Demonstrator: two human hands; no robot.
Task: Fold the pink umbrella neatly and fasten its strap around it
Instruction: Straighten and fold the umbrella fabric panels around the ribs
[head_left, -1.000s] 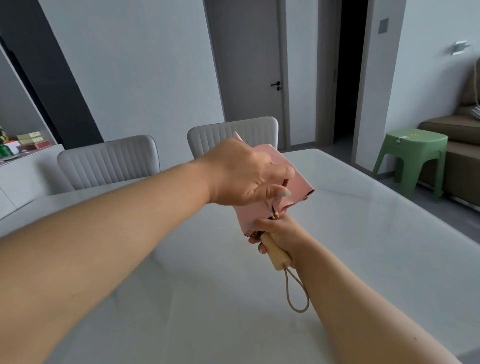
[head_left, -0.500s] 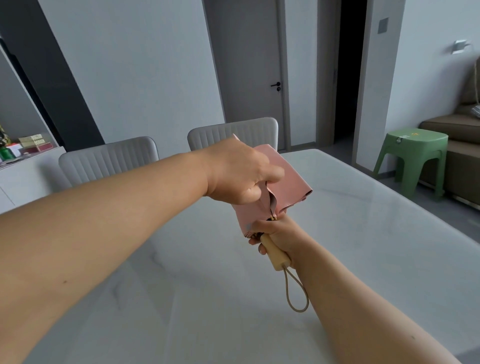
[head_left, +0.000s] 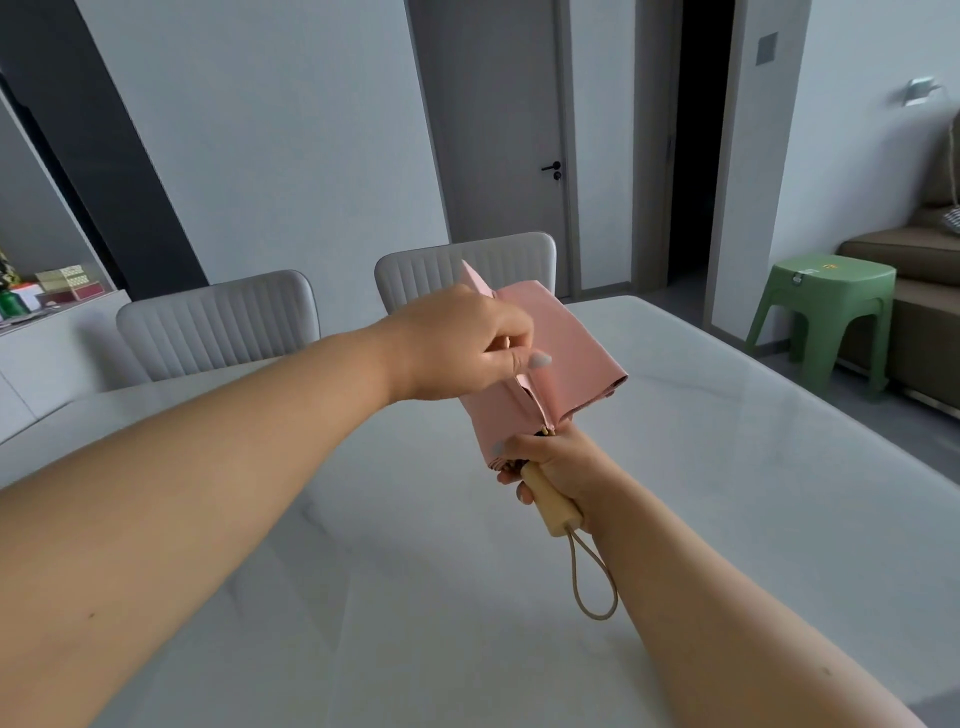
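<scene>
The collapsed pink umbrella is held in the air above the white table, its canopy loose and pointing away from me. My right hand grips it where the canopy meets the light wooden handle; a beige cord loop hangs from the handle's end. My left hand reaches over the canopy from the left and pinches a fold of pink fabric between thumb and fingers. A pointed pink flap sticks up behind that hand. I cannot tell whether it is the strap.
Two grey padded chairs stand along the table's far side. A green plastic stool and a brown sofa are at the right. A white sideboard with boxes is at the far left.
My left hand has shifted its hold on the canopy, from a loose grasp low on the fabric to a thumb-and-finger pinch on one fold. The right hand and handle have stayed put.
</scene>
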